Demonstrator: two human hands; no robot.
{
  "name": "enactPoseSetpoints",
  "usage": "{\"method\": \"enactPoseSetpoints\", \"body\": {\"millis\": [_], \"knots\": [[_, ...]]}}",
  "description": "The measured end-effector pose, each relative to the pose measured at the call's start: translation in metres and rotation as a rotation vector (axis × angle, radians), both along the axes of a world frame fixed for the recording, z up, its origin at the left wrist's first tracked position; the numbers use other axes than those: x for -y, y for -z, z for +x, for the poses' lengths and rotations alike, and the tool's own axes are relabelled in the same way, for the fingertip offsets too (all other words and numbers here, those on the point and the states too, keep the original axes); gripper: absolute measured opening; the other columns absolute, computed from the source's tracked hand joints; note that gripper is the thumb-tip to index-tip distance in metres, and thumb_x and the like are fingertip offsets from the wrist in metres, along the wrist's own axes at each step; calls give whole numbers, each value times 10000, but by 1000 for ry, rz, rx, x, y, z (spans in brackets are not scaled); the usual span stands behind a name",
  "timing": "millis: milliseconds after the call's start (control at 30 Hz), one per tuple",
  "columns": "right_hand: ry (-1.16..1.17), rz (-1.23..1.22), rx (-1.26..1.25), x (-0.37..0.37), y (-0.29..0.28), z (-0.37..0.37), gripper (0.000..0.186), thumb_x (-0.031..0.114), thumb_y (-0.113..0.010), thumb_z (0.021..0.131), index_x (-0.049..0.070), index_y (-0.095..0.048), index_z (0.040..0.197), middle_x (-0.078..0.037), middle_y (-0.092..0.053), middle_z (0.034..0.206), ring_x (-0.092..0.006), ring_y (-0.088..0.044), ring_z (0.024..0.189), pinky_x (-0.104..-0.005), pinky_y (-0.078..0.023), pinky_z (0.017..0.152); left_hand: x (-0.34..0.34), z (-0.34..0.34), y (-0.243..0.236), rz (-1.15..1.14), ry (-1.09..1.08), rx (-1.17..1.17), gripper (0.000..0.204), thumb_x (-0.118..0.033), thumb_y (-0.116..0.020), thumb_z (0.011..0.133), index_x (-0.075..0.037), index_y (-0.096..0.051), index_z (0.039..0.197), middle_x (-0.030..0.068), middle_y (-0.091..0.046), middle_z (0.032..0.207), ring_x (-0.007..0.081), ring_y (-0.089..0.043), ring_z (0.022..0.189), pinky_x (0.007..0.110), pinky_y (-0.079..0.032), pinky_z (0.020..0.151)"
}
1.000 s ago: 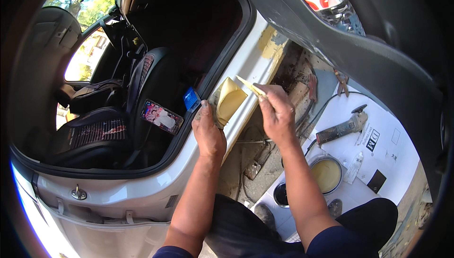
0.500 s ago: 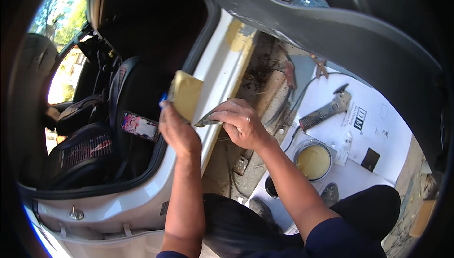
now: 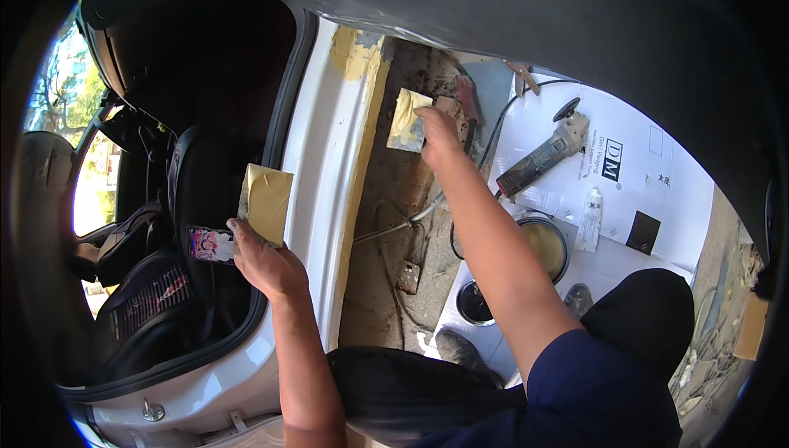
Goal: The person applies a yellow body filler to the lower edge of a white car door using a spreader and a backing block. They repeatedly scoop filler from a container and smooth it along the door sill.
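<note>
My left hand [image 3: 269, 267] grips a flat square board [image 3: 269, 201] by its lower edge; a smooth layer of yellow putty covers its face. Off to the right, my right hand [image 3: 441, 137] pinches a thin square spreader [image 3: 405, 125] at its side, and thick yellow putty is smeared over most of it. Between the two hands runs the white door sill [image 3: 322, 152] of a car, with a yellow and grey putty patch [image 3: 353, 53] at its far end. A yellow strip follows the sill's outer edge. The spreader is apart from the sill.
Beside my left hand is a phone [image 3: 211, 245] with a lit screen, inside the car near the dark seat [image 3: 156, 296]. An angle grinder [image 3: 544, 156], a tube [image 3: 589, 222], an open can [image 3: 549, 247] and a dark round container [image 3: 474, 303] are on white cardboard [image 3: 641, 152]. The open door [image 3: 526, 20] arches overhead.
My hands have moved apart. The spreader, earlier close to the board and seen nearly edge-on, is now farther off to the right with its putty-covered face showing. The whole view has shifted.
</note>
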State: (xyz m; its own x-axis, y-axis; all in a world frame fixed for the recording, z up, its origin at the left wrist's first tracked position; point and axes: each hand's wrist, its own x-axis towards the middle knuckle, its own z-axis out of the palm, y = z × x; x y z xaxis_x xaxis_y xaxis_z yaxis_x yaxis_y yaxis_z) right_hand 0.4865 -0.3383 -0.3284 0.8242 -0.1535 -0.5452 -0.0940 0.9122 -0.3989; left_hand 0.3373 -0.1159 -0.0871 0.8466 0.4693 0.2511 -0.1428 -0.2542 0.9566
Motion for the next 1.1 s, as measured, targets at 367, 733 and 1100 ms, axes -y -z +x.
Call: {"method": "enactPoseSetpoints", "body": {"millis": [367,733,1100], "knots": [[-78,-260,-58,12,-24,53,164,160,-724,957,6,-711,1012,-98,-691,1039,-196,-584,973,-401,-470,896,-22,0,11,139,-1,-13,503,-374,-542,1160,102,-668,1266,140,-715,1221,182,-675,1105,360,-522,1010],[-124,-455,-69,8,-47,85,335,241,-752,957,21,-768,1209,-119,-748,1167,-238,-667,1060,-417,-526,911,-15,-5,1,224,-44,-34,466,-337,-504,1171,91,-652,1281,130,-710,1224,172,-666,1096,353,-509,1001],[-106,-817,-11,15,-101,76,350,226,-737,981,-17,-770,1231,-196,-769,1255,-268,-727,1128,-404,-539,1008,-18,3,9,242,55,15,380,-247,-491,1171,82,-664,1252,165,-733,1168,229,-688,1032,379,-530,941]]}}
